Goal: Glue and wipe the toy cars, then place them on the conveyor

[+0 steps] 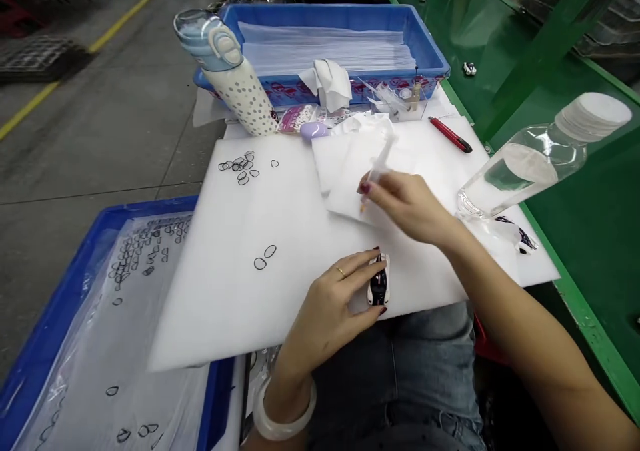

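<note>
My left hand (330, 304) holds a small black-and-white toy car (379, 284) on the white foam board (215, 304), fingers at its far end and thumb at its near end. Above the board, my right hand (413, 204) pinches a slim translucent syringe (383, 157) whose orange tip points down over a stack of white sheets (345, 174). Left of the hands lie two thin black rings (260, 263). A loose cluster of similar rings (240, 164) is farther back. Another toy car (523, 237) rests at the board's right side, partly behind a bottle.
A dotted flask (240, 97) and a clear bottle (520, 164) flank the board. Behind it stands a blue bin (320, 14) with white sheets. A red cutter (450, 135) lies at back right. Another blue tray (30, 364) with black rings sits left, a green bench (595, 191) right.
</note>
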`<state>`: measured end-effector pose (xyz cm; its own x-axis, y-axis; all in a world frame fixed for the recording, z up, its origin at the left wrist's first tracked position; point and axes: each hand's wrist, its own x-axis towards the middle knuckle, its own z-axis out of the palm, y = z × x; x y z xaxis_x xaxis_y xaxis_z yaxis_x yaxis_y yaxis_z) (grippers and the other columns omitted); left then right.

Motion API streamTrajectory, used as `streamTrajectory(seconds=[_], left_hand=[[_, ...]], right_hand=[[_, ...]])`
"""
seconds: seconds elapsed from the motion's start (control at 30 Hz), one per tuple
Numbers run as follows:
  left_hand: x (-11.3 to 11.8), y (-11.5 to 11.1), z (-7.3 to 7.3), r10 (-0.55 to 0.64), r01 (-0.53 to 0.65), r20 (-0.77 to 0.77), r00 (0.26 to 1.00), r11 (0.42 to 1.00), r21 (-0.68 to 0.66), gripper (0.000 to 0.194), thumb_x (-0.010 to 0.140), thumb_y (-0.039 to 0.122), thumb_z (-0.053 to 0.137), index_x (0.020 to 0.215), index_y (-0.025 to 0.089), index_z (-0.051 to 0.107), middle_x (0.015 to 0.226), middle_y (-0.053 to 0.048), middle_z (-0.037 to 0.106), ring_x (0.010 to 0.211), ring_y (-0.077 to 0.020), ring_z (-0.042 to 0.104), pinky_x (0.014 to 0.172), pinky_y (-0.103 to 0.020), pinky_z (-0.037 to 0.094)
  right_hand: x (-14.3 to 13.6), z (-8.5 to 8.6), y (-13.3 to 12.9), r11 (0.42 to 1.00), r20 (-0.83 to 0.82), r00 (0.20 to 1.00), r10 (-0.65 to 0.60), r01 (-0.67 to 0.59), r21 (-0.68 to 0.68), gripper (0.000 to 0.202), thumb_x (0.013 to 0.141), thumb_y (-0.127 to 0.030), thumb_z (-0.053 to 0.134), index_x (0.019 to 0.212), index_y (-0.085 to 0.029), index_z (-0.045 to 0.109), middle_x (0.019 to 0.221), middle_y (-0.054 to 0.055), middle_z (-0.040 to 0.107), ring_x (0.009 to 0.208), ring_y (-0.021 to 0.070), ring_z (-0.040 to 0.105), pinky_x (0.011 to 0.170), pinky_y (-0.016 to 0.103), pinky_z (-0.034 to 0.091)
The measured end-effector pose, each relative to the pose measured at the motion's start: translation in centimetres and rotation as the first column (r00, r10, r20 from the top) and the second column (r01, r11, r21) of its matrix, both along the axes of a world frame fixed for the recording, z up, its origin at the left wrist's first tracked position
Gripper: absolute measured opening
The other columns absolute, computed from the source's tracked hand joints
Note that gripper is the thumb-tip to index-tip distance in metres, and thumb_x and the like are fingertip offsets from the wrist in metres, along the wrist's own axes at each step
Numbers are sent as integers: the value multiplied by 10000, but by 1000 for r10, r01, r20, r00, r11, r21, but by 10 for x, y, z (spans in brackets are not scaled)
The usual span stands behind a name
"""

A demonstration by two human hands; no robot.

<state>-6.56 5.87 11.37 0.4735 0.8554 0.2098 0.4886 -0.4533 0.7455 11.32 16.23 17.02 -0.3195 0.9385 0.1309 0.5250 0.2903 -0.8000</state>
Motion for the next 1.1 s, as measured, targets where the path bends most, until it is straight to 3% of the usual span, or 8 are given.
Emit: streamTrajectory(seconds=[0.13, 0.2, 0.3, 0.43, 0.5, 0.63, 1.1], left_hand=[[18, -2, -2, 187, -191, 87, 978, 981, 36, 484, 684, 168, 776, 1163, 209, 718, 1215, -88, 719, 1100, -274, 676, 958, -477, 607], [27, -3, -1, 268, -270, 117, 956, 963, 5, 443, 668, 203, 794, 1108, 215, 745, 1144, -79, 742, 1034, -274, 687, 895, -470, 622], [34, -3, 1, 346, -345, 151, 926, 938, -36, 374, 680, 255, 805, 1050, 216, 771, 1068, -62, 758, 976, -264, 689, 833, -453, 622], [37, 0, 1, 391, -384, 171, 904, 920, -75, 321, 701, 289, 815, 1013, 220, 781, 1008, -41, 762, 934, -245, 679, 795, -432, 597], [37, 1, 1, 394, -386, 174, 902, 919, -80, 307, 696, 282, 821, 994, 217, 783, 993, -35, 761, 920, -240, 676, 785, -427, 583], [37, 1, 1, 395, -383, 180, 901, 919, -95, 305, 683, 251, 822, 982, 207, 785, 985, -29, 757, 913, -233, 671, 779, -414, 566], [38, 1, 2, 408, -396, 159, 899, 912, -106, 258, 681, 261, 815, 935, 244, 776, 966, -8, 760, 912, -227, 668, 785, -400, 553]], right_hand=[[24, -10, -40, 999, -396, 918, 6, 9, 35, 157, 963, -367, 564, 964, -233, 646, 957, 36, 655, 900, 185, 631, 799, 342, 507], [30, -22, -64, 999, -460, 887, -33, 48, 21, 131, 950, -376, 587, 975, -255, 631, 877, 15, 592, 782, 169, 575, 703, 327, 486], [30, -32, -84, 996, -490, 868, -84, 81, -28, 328, 942, -568, 534, 860, -255, 589, 767, 4, 496, 663, 167, 475, 604, 328, 431], [10, -13, -84, 994, -676, 732, -89, 112, -9, 544, 963, -634, 419, 591, -242, 354, 527, -31, 279, 491, 158, 331, 529, 333, 373], [0, 0, -81, 995, -741, 663, -103, 55, -89, 606, 968, -663, 363, 549, -237, 258, 478, -42, 171, 439, 148, 236, 482, 327, 321], [-8, 11, -79, 964, -784, 586, -204, -18, -264, 671, 966, -722, 195, 512, -229, 220, 466, -32, 141, 441, 142, 184, 461, 323, 266], [-9, 11, -84, 961, -761, 606, -231, 18, -276, 692, 949, -773, 197, 506, -242, 201, 449, -28, 168, 436, 133, 180, 450, 330, 270]])
